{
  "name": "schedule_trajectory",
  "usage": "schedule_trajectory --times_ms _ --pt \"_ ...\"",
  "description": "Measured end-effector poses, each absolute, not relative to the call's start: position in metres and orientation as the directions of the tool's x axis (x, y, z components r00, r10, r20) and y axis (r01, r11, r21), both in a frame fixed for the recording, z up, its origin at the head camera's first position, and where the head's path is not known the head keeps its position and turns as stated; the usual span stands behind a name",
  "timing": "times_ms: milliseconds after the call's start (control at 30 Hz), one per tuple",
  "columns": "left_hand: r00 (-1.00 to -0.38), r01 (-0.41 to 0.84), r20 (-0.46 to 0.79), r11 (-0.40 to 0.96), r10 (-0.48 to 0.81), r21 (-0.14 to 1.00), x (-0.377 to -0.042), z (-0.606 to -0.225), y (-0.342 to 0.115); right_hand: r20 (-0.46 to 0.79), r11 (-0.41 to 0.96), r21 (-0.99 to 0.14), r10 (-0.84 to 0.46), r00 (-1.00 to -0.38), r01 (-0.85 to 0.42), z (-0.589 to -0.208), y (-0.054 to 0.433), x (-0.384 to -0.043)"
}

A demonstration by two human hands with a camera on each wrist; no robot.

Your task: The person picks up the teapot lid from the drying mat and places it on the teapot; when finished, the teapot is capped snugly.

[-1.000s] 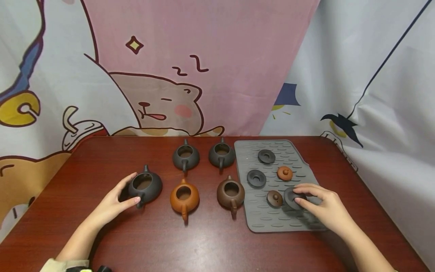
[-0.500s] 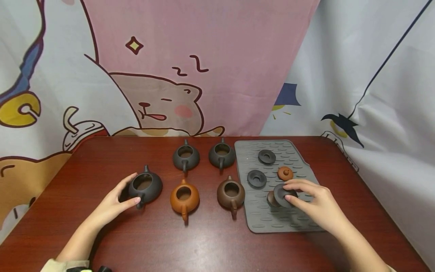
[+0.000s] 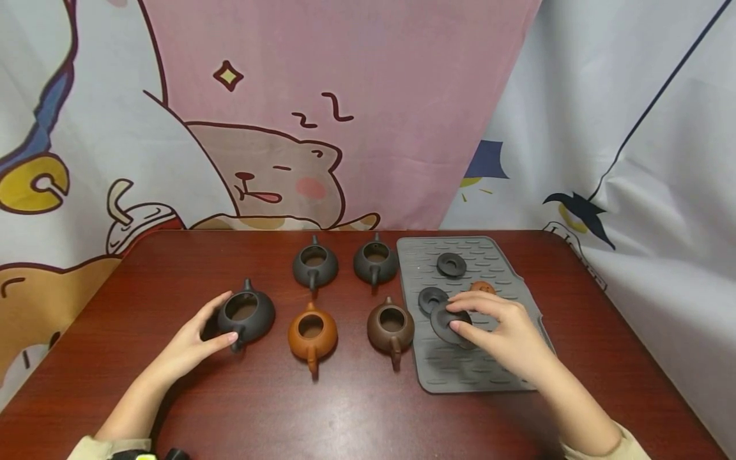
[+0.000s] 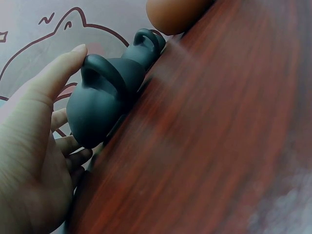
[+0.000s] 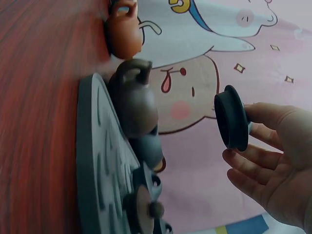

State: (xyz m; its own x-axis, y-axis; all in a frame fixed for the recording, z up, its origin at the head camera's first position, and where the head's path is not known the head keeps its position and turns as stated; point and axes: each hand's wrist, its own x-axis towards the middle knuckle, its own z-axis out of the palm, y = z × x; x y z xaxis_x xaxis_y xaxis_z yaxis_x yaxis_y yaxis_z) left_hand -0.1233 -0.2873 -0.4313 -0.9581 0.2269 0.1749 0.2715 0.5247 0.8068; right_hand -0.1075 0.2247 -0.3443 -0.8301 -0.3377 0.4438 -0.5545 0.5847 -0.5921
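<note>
Black lid (image 3: 441, 328) pinched in its fingertips, my right hand (image 3: 508, 329) hovers above the grey mat (image 3: 445, 374); my left hand (image 3: 192, 345) curves round the far-left teapot (image 3: 260, 318), gripping it.

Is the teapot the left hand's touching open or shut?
Open: this dark teapot shows a bare round hole, and the right hand holds a dark lid.

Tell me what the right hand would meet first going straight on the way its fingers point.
Beyond the dark lid it holds, the right hand would probably meet the brown teapot first, though it might pass above; height is unclear.
</note>
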Motion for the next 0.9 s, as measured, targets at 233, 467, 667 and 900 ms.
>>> schedule_trajectory --times_ms 233,467,667,900 --pt "-0.961 0.261 0.165 0.528 0.222 0.808 -0.123 -0.431 -0.287 0.449 0.539 -0.606 -0.376 -0.811 -0.585 -0.342 0.205 -0.111" --pt "-0.962 0.257 0.161 0.536 0.220 0.804 -0.123 -0.431 -0.287 0.444 0.498 -0.622 -0.411 -0.796 -0.604 -0.341 0.184 -0.116" --pt "-0.962 0.257 0.160 0.524 0.223 0.812 -0.123 -0.431 -0.287 0.473 0.462 -0.603 -0.450 -0.757 -0.651 -0.340 0.166 -0.122" --pt "-0.960 0.265 0.169 0.519 0.225 0.813 -0.123 -0.431 -0.287 0.494 0.439 -0.584 -0.476 -0.728 -0.683 -0.339 0.146 -0.127"
